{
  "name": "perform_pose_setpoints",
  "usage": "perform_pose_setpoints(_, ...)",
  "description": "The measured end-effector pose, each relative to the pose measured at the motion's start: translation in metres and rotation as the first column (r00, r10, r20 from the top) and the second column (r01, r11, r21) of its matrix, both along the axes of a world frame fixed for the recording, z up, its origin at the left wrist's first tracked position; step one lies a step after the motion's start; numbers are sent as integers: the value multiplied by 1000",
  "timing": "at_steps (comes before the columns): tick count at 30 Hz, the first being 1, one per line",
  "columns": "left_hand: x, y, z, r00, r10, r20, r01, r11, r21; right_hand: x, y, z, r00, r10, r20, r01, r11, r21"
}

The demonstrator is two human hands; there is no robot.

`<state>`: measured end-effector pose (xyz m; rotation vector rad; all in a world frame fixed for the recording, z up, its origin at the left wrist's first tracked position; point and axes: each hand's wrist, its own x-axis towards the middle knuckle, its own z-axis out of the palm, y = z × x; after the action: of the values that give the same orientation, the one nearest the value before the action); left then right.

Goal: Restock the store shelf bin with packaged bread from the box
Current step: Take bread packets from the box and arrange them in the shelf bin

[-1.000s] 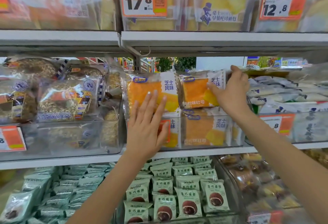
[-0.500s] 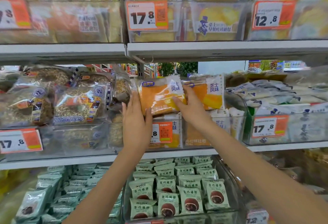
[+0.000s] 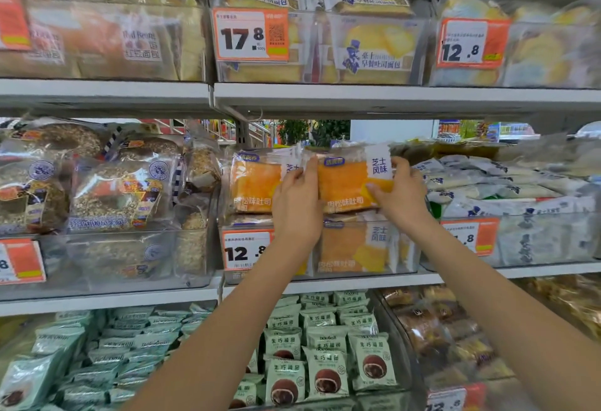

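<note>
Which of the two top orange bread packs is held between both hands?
The right-hand orange pack: the left hand is at its left edge and the right hand grips its right end. The left orange pack sits beside it, behind the left hand.
</note>
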<state>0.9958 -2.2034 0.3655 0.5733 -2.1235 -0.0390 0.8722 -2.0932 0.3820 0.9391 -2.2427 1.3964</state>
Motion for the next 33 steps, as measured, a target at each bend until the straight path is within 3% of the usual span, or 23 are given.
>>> perform_pose_setpoints(7,-12,-7,12,992,62,109,-58,997,-41,-9,1,4,975,192,116,-194,981,9)
perform_pose_setpoints(10,-8,-14,21,997,43,61,-37,995,-92,-9,2,7,975,176,134,-174,984,-25)
perform_pose_setpoints(13,-1,-29,29,992,130,11,-126,976,-179,-7,-3,13,983,115,142,-117,993,0)
perform_pose_setpoints(18,14,-57,26,968,234,86,-213,956,-203,-7,-15,17,981,88,170,-91,996,8)
perform_pose_setpoints(24,17,-65,22,980,201,4,-191,933,-306,-7,-26,16,982,-39,187,36,999,22)
perform_pose_setpoints(28,17,-52,26,994,97,57,-67,919,-387,-8,-27,14,981,-55,186,60,998,-18)
perform_pose_setpoints(31,8,-41,29,995,17,100,23,923,-383,-6,-24,7,993,-73,98,89,981,-171)
perform_pose_setpoints(33,2,-39,31,996,12,94,22,935,-355,-4,-19,3,993,-120,14,120,975,-187)
